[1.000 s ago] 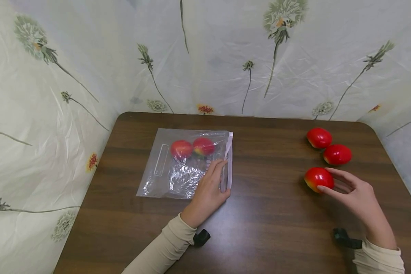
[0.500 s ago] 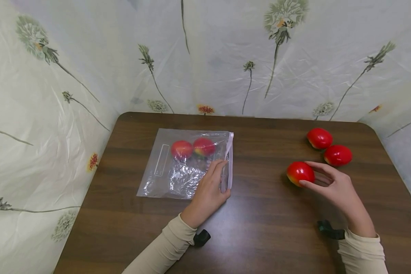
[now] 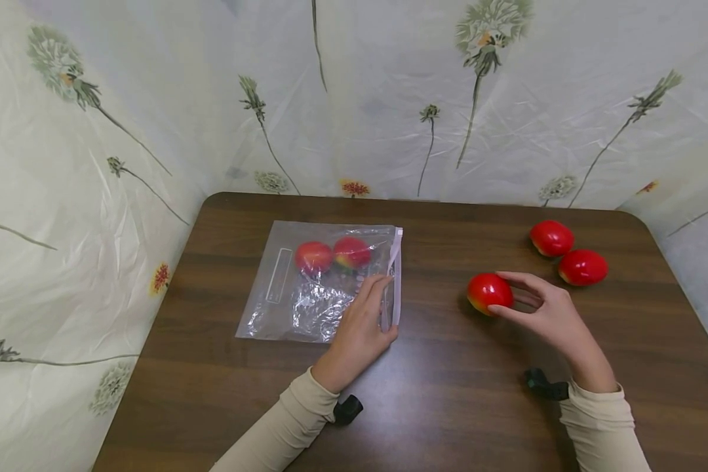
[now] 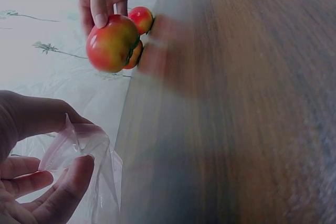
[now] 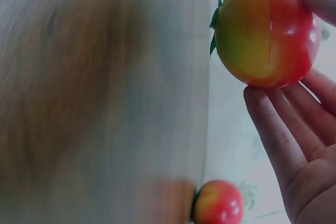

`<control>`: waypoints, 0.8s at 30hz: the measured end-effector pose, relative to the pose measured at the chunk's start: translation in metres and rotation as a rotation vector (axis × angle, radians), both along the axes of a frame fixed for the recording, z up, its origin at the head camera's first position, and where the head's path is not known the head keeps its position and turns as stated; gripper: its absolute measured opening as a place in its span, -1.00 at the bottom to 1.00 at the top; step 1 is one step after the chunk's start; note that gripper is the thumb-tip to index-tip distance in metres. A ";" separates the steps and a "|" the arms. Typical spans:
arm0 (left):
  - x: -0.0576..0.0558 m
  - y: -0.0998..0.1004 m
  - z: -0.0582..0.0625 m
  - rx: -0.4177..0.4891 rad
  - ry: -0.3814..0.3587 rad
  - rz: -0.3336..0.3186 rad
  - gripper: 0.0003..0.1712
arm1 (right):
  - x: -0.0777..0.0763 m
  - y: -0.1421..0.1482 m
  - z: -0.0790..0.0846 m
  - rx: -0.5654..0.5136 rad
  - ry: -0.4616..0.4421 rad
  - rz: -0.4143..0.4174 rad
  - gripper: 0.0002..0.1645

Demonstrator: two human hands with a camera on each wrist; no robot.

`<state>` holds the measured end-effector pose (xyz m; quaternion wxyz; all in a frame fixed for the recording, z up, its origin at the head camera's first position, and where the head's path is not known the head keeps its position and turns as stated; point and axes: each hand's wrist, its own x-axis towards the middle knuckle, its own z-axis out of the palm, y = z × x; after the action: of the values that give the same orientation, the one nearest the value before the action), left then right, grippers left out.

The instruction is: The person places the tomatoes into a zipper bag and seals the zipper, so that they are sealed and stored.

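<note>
A clear plastic zip bag [image 3: 280,318] lies on the left part of the table, with two red tomatoes [image 3: 314,257] inside. My left hand [image 3: 356,331] holds the bag at its zip edge; in the left wrist view, fingers and thumb are bent about the mouth of the bag [image 4: 107,182], which gapes a little. Between thumb and fingertips my right hand [image 3: 551,318] grips a red-and-yellow tomato [image 3: 488,294], lifted off the table and right of the bag. Its green calyx [image 5: 214,24] points down toward the tabletop in the right wrist view.
Two more tomatoes [image 3: 583,267] sit close together at the back right of the brown wooden table [image 3: 448,406]. A flower-printed sheet [image 3: 377,124] hangs behind the table and at its sides. Each wrist wears a dark camera mount [image 3: 348,410].
My right hand has carried the tomato leftward toward the bag, away from the other two tomatoes. The left hand and the bag have stayed in place.
</note>
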<state>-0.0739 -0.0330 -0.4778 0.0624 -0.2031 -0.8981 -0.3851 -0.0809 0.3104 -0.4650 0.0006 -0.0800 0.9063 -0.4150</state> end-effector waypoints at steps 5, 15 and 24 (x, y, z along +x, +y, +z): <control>0.000 0.000 0.000 0.002 0.001 0.000 -0.01 | -0.005 -0.012 0.003 -0.011 0.010 0.025 -0.27; 0.000 0.000 0.000 0.004 0.000 -0.001 -0.01 | -0.015 -0.034 0.004 -0.062 -0.003 0.035 -0.28; 0.000 0.000 0.000 -0.002 -0.003 -0.005 -0.01 | -0.026 -0.052 0.003 -0.090 0.002 0.077 -0.27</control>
<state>-0.0739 -0.0329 -0.4775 0.0597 -0.2048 -0.8981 -0.3845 -0.1071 0.2586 -0.4624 0.0121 -0.1150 0.8830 -0.4549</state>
